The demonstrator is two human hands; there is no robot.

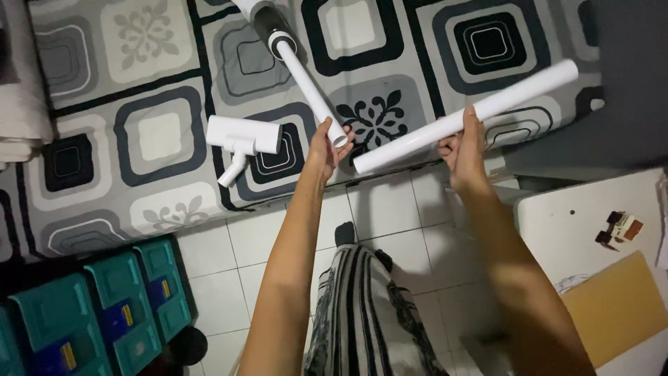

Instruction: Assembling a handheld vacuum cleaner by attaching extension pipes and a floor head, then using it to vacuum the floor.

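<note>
Left hand (325, 147) clamped on the vacuum (306, 80) pipe's near end, right hand (465, 146) gripping a loose white tube (515, 94), brush head (242, 139) lying left on the patterned bed (139, 90)

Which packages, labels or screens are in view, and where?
Teal storage boxes: bottom left on the floor, rectangular, each with a blue front panel and small yellow label.
Small carton: right, on the white table, brown, white and black.
Cardboard sheet: lower right, flat, plain tan.
No screens.
</note>
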